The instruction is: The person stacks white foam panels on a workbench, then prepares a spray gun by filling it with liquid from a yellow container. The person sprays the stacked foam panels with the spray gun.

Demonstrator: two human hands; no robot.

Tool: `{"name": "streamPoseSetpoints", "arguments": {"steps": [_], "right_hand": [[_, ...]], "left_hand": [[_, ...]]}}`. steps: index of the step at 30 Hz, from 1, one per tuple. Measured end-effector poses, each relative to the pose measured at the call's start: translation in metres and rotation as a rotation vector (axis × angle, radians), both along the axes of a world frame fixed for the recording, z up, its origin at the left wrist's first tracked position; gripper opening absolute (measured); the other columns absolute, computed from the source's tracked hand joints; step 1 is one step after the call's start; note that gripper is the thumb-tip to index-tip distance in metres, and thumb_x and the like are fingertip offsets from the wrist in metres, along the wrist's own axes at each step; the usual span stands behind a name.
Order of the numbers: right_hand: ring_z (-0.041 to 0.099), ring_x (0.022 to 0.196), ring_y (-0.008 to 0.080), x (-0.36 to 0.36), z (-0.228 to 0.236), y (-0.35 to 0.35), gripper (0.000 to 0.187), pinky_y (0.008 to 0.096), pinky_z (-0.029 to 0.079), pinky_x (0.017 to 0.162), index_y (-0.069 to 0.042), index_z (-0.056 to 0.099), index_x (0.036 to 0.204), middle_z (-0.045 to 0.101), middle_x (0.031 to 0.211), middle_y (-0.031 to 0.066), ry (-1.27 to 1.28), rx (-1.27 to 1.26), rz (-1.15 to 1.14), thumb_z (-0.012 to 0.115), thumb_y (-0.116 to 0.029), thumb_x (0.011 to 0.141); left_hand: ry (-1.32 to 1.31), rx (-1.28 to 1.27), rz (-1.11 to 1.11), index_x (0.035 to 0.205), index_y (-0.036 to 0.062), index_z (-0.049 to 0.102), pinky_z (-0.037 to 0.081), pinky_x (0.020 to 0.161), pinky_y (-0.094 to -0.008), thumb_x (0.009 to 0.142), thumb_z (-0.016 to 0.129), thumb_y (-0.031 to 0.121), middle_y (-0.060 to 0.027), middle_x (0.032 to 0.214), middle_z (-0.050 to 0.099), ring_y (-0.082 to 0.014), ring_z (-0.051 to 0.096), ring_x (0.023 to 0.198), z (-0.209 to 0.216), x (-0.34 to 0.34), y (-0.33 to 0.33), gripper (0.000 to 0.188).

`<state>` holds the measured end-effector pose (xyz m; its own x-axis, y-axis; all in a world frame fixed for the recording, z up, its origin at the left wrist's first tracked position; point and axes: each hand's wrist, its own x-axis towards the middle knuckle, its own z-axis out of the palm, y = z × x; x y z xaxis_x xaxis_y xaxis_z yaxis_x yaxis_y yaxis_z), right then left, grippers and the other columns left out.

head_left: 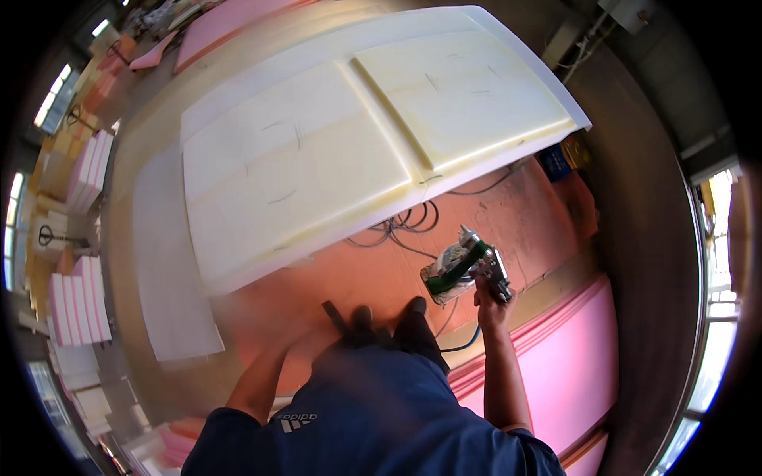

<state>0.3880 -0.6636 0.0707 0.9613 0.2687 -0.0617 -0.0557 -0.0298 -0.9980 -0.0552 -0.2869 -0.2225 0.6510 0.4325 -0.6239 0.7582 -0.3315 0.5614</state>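
Note:
My right hand [494,300] is closed around the handle of a silver spray gun [492,270], held out in front of me on the right. Beside the gun is a green and whitish container [452,274]; whether it is attached or stands behind it, I cannot tell. A blue hose [468,344] runs below the hand. My left hand [276,332] is smeared by motion at the lower left, its fingers unclear. Ahead lie two cream foam slabs, one on the left [294,151] and one on the right [468,95], side by side on a large white sheet [397,32].
Dark hose coils [405,226] lie on the reddish floor covering [365,274] before my feet. Pink foam sheets [567,365] are stacked at the lower right. A thin white sheet [171,262] lies to the left, with pink and white foam stacks [79,301] beyond.

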Motion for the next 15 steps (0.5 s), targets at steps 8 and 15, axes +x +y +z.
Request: {"name": "streamPoseSetpoints", "arguments": {"steps": [8, 15], "right_hand": [[0.046, 0.049, 0.0049, -0.042, 0.0, -0.023, 0.01, 0.0234, 0.032, 0.046, -0.004, 0.073, 0.088, 0.054, 0.059, -0.0039, -0.059, -0.221, -0.129, 0.07, -0.013, 0.089], [0.049, 0.063, 0.0043, -0.045, 0.003, -0.049, 0.015, 0.0251, 0.038, 0.056, 0.001, 0.072, 0.09, 0.058, 0.068, -0.0053, 0.041, -0.311, -0.122, 0.076, -0.012, 0.086]], "left_hand": [[-0.023, -0.219, 0.47, 0.106, 0.0069, 0.065, 0.046, 0.063, -0.0341, 0.088, 0.058, 0.016, -0.0033, 0.09, 0.062, -0.0165, 0.056, 0.075, 0.031, -0.061, -0.016, 0.021], [0.116, -0.022, 0.257, 0.1, 0.0062, 0.066, 0.046, 0.063, -0.0331, 0.087, 0.06, 0.017, -0.0036, 0.085, 0.062, -0.0149, 0.057, 0.075, -0.013, -0.03, -0.032, 0.017]]}}
